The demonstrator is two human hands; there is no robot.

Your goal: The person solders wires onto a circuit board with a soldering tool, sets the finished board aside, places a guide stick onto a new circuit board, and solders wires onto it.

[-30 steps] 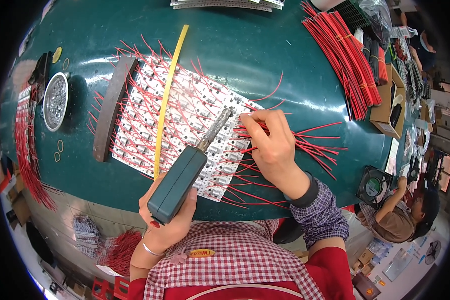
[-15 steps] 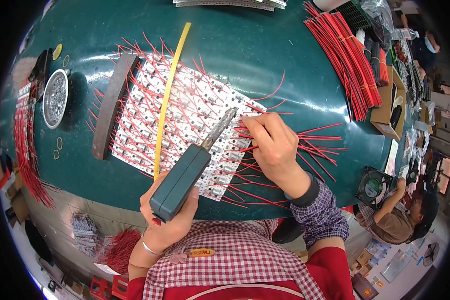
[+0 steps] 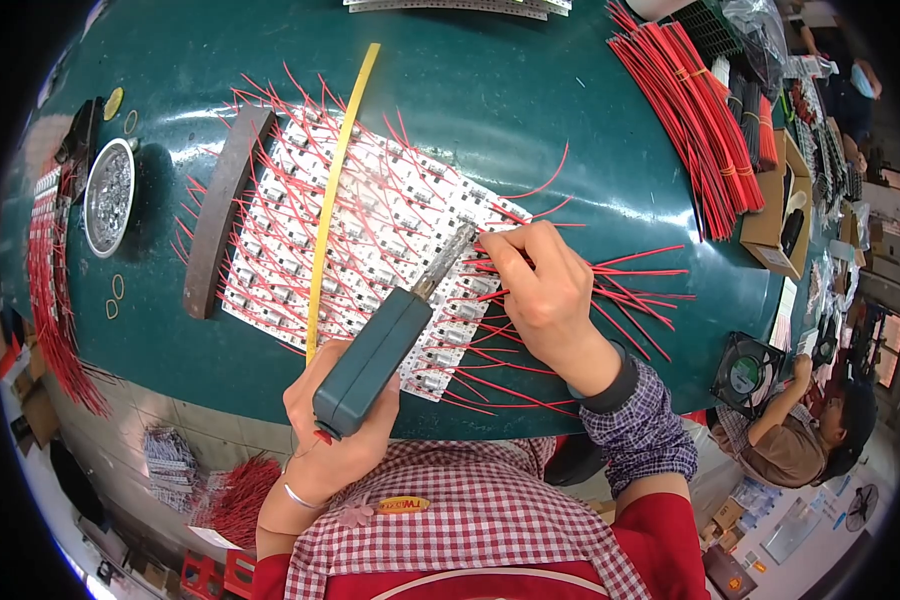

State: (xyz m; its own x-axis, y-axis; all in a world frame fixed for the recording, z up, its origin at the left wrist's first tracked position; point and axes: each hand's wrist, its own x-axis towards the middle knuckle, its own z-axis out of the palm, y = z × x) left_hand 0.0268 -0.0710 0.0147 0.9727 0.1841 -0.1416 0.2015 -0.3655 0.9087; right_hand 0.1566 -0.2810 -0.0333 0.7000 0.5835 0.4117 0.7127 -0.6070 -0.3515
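Observation:
A white circuit board panel point(image 3: 400, 185), crowded with small parts and thin red wires, lies on the green table. My left hand point(image 3: 340, 455) is wrapped round the dark green handle of a soldering gun point(image 3: 375, 362). Its grey metal tip points away from me and reaches the board near its right edge. Right beside the tip, my right hand point(image 3: 548, 295) pinches a red wire, its end hidden by the fingertips. More red wires point(image 3: 638, 272) fan out beyond that hand; whether the palm holds them or they lie under it, I cannot tell.
A yellow strip point(image 3: 332, 200) and a dark bar point(image 3: 228, 215) lie across the board. A metal bowl point(image 3: 110, 198) sits left. Bundled red wires point(image 3: 685, 130), a cardboard box point(image 3: 780, 205) and a black fan point(image 3: 748, 375) line the right. A person point(image 3: 815, 440) works at the right.
The soldering gun and my left hand have shifted slightly right, its tip coming closer to my right fingertips. My right hand has moved slightly left.

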